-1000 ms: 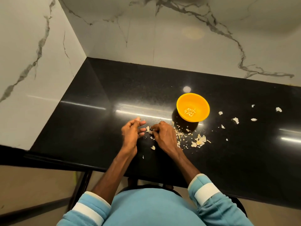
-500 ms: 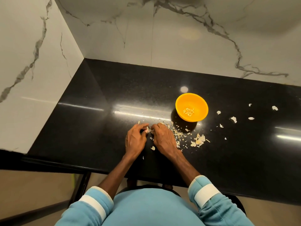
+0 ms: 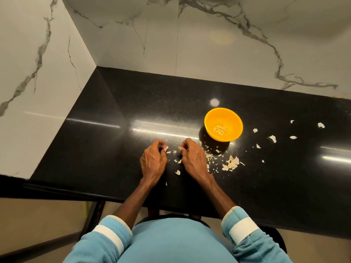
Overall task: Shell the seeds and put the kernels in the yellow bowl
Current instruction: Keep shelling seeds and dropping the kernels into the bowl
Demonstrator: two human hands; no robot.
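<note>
My left hand (image 3: 153, 160) and right hand (image 3: 193, 158) rest close together, not touching, on a polished black countertop (image 3: 121, 111) not far from its front edge. The fingers of both are curled tight, their tips turned toward each other. Something pale shows at the fingertips of each, but I cannot tell whether it is a seed, a bit of shell or only a nail. Small shell crumbs (image 3: 173, 152) lie in the gap between my hands, with one larger husk piece (image 3: 177, 172) nearer the front edge. The yellow bowl (image 3: 211, 118) stands upright farther back and to the right of my right hand, a small cluster of kernels (image 3: 220, 129) in its bottom. A heap of broken shells (image 3: 232, 163) lies beside my right hand, in front of the bowl, and loose flakes (image 3: 273, 138) trail toward the countertop's right end. Veined white marble walls (image 3: 209, 50) meet at the back left corner. My light-blue sleeves (image 3: 241, 227) have white bands.
</note>
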